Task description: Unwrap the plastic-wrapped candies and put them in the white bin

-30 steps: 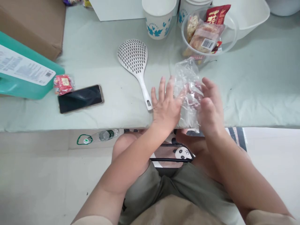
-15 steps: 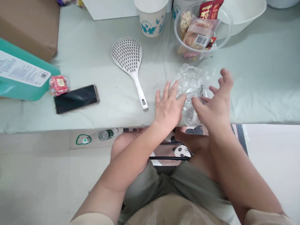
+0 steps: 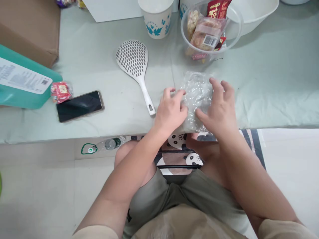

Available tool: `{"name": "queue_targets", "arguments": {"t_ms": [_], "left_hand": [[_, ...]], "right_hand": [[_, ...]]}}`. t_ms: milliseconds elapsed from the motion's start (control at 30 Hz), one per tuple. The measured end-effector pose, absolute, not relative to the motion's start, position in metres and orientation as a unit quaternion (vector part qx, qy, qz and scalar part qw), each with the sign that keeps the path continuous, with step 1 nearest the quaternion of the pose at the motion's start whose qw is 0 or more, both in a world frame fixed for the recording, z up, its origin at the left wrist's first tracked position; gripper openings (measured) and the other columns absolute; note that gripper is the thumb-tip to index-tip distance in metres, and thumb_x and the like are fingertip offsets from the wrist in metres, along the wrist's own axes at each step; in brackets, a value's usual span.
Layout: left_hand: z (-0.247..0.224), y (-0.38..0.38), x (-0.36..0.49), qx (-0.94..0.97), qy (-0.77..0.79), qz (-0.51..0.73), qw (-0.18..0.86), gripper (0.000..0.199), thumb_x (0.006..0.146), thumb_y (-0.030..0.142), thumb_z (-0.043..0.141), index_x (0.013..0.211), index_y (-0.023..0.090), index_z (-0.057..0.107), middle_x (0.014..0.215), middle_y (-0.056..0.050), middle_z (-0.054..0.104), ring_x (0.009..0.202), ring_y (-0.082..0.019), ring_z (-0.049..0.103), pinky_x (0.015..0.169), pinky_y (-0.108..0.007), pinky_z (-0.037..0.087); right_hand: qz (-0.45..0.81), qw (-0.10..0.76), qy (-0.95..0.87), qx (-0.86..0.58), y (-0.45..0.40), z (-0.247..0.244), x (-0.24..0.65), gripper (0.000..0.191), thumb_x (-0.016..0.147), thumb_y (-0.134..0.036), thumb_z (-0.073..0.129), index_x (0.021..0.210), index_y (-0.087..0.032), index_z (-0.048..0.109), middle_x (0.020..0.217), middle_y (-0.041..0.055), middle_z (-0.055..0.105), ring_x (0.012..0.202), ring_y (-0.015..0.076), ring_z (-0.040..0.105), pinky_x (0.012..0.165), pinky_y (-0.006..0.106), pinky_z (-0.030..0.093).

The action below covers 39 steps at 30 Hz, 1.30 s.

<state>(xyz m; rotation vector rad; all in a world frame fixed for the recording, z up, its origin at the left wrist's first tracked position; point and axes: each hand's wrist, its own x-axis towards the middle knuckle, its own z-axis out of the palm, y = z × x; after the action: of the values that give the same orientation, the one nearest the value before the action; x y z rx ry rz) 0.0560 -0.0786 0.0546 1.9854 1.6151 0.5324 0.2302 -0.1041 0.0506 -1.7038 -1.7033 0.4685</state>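
Note:
A crumpled clear plastic bag [image 3: 195, 96] lies flat near the front edge of the cloth-covered table [image 3: 104, 69]. My left hand [image 3: 171, 108] rests at its left side, fingers bent and apart, with index finger and thumb by the plastic. On the other side, my right hand [image 3: 221, 106] is spread, its thumb over the bag and its fingers along the right edge. Neither hand is visibly gripping anything. A white slotted skimmer [image 3: 133, 59] lies left of my left hand, its handle end close to the wrist.
Behind the bag stands a clear round tub [image 3: 188, 39] of wrapped snacks, beside a white bowl [image 3: 256, 20] and a paper cup [image 3: 156, 23]. To the left are a phone [image 3: 79, 106], a red snack packet [image 3: 61, 92], a green jug [image 3: 25, 78] and a cardboard box [image 3: 30, 30].
The bag now looks flatter and more spread out. My right hand has moved left and lowered over its edge; my left hand has shifted slightly left with fingers more bent.

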Motion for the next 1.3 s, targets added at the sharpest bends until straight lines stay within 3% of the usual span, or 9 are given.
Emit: {"name": "queue_targets", "arguments": {"t_ms": [133, 333, 433, 567, 667, 767, 867, 1033, 1300], "left_hand": [[0.056, -0.068, 0.048, 0.678, 0.614, 0.232, 0.33, 0.052, 0.086, 0.002, 0.05, 0.131, 0.024, 0.064, 0.129, -0.01, 0.062, 0.072, -0.013, 0.059, 0.079, -0.034, 0.058], [0.067, -0.062, 0.032, 0.583, 0.567, 0.34, 0.472, 0.047, 0.083, 0.008, 0.054, 0.126, 0.025, 0.06, 0.132, -0.006, 0.064, 0.079, -0.011, 0.064, 0.078, -0.029, 0.058], [0.072, -0.057, 0.022, 0.512, 0.538, 0.364, 0.563, 0.054, 0.085, 0.013, 0.053, 0.137, 0.026, 0.053, 0.136, -0.009, 0.066, 0.108, -0.018, 0.071, 0.083, -0.029, 0.06], [0.075, -0.052, 0.012, 0.402, 0.465, 0.38, 0.691, 0.043, 0.093, 0.029, 0.055, 0.135, 0.022, 0.054, 0.15, -0.012, 0.06, 0.135, -0.024, 0.065, 0.1, -0.036, 0.06], [0.077, -0.053, 0.01, 0.354, 0.425, 0.367, 0.748, 0.034, 0.092, 0.04, 0.063, 0.12, 0.021, 0.061, 0.144, -0.013, 0.066, 0.129, -0.025, 0.07, 0.098, -0.036, 0.062], [0.079, -0.053, 0.011, 0.359, 0.424, 0.31, 0.772, 0.03, 0.086, 0.036, 0.071, 0.11, 0.018, 0.068, 0.125, -0.013, 0.077, 0.111, -0.024, 0.078, 0.08, -0.028, 0.063], [0.081, -0.053, 0.012, 0.375, 0.452, 0.272, 0.763, 0.022, 0.082, 0.024, 0.07, 0.101, 0.013, 0.071, 0.101, -0.012, 0.081, 0.088, -0.02, 0.08, 0.06, -0.021, 0.056], [0.08, -0.047, 0.008, 0.358, 0.468, 0.339, 0.733, 0.025, 0.08, 0.013, 0.053, 0.099, 0.015, 0.07, 0.098, -0.009, 0.081, 0.086, -0.019, 0.08, 0.057, -0.021, 0.053], [0.077, -0.048, 0.002, 0.439, 0.473, 0.352, 0.678, 0.031, 0.077, 0.017, 0.055, 0.102, 0.015, 0.072, 0.099, -0.01, 0.081, 0.084, -0.021, 0.079, 0.049, -0.019, 0.046]], "right_hand": [[0.183, 0.287, -0.606, -0.719, -0.095, 0.054, 0.242, 0.076, 0.077, -0.015, 0.063, 0.151, -0.031, 0.05, 0.134, 0.0158, 0.061, 0.108, 0.0373, 0.068, 0.105, 0.07, 0.049], [0.259, 0.405, -0.57, -0.666, -0.089, 0.053, 0.242, 0.057, 0.086, -0.027, 0.059, 0.141, -0.035, 0.05, 0.115, 0.0065, 0.072, 0.084, 0.0257, 0.068, 0.088, 0.055, 0.058], [0.32, 0.48, -0.543, -0.61, -0.087, 0.053, 0.238, 0.059, 0.084, -0.033, 0.06, 0.14, -0.039, 0.045, 0.118, 0.0055, 0.071, 0.085, 0.0249, 0.067, 0.078, 0.049, 0.059], [0.411, 0.528, -0.5, -0.55, -0.088, 0.064, 0.237, 0.069, 0.075, -0.035, 0.063, 0.139, -0.047, 0.042, 0.122, 0.0031, 0.07, 0.099, 0.0285, 0.069, 0.083, 0.051, 0.059], [0.472, 0.504, -0.494, -0.528, -0.091, 0.071, 0.238, 0.073, 0.076, -0.041, 0.063, 0.143, -0.055, 0.039, 0.128, 0.0007, 0.068, 0.108, 0.0305, 0.07, 0.088, 0.055, 0.059], [0.512, 0.476, -0.482, -0.528, -0.091, 0.07, 0.238, 0.08, 0.073, -0.042, 0.064, 0.146, -0.056, 0.035, 0.128, -0.0011, 0.069, 0.108, 0.0296, 0.07, 0.089, 0.056, 0.06], [0.527, 0.455, -0.448, -0.561, -0.085, 0.059, 0.239, 0.071, 0.079, -0.047, 0.062, 0.146, -0.05, 0.04, 0.13, 0.0005, 0.07, 0.108, 0.0301, 0.072, 0.088, 0.056, 0.062], [0.617, 0.428, -0.395, -0.529, -0.072, 0.042, 0.242, 0.06, 0.092, -0.066, 0.05, 0.145, -0.039, 0.045, 0.14, 0.0068, 0.067, 0.119, 0.0317, 0.072, 0.09, 0.053, 0.066], [0.586, 0.373, -0.438, -0.57, -0.08, 0.039, 0.227, 0.086, 0.077, -0.036, 0.077, 0.155, -0.031, 0.039, 0.122, 0.0086, 0.075, 0.095, 0.0278, 0.078, 0.076, 0.046, 0.069]]}}
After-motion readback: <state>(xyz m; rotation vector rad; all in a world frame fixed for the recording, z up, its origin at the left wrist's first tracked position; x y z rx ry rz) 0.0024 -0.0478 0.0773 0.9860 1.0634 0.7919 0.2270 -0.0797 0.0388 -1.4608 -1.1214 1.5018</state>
